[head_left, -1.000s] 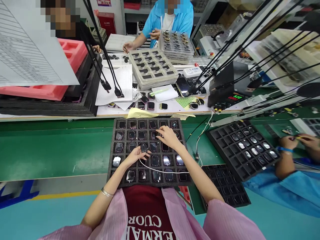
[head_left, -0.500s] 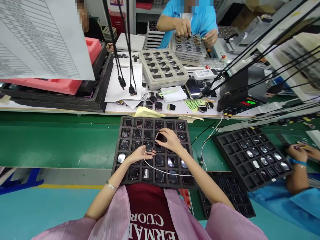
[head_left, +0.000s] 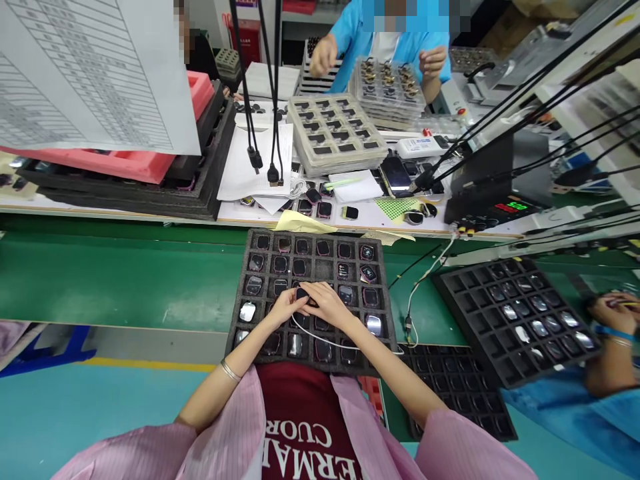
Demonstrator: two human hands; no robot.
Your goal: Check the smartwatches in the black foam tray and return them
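Note:
Over the middle of a dark foam tray (head_left: 315,241), my left hand (head_left: 287,308) and my right hand (head_left: 327,305) meet, fingers closed. A dark smartwatch body (head_left: 302,293) shows between their fingertips, held mainly by my right hand. A white charging cable (head_left: 330,343) runs out from under my left hand's fingers and curves right across the tray; its end is hidden by the hands. Around them, square smartwatch bodies with dark screens sit in the tray's compartments. One bare compartment (head_left: 326,269) lies just above my right hand, beside a watch with a lit screen (head_left: 343,270).
A second foam tray (head_left: 465,293) of watches lies tilted at right, near a co-worker's hand (head_left: 617,313). A black power box (head_left: 493,180) stands on the bench. Black cables (head_left: 253,157) hang ahead. Across the bench, another person sits behind clear trays (head_left: 387,100).
My right hand has brought the watch down and left from its compartment to my left hand, and the two hands now touch. The person opposite has drawn their hands off the clear tray.

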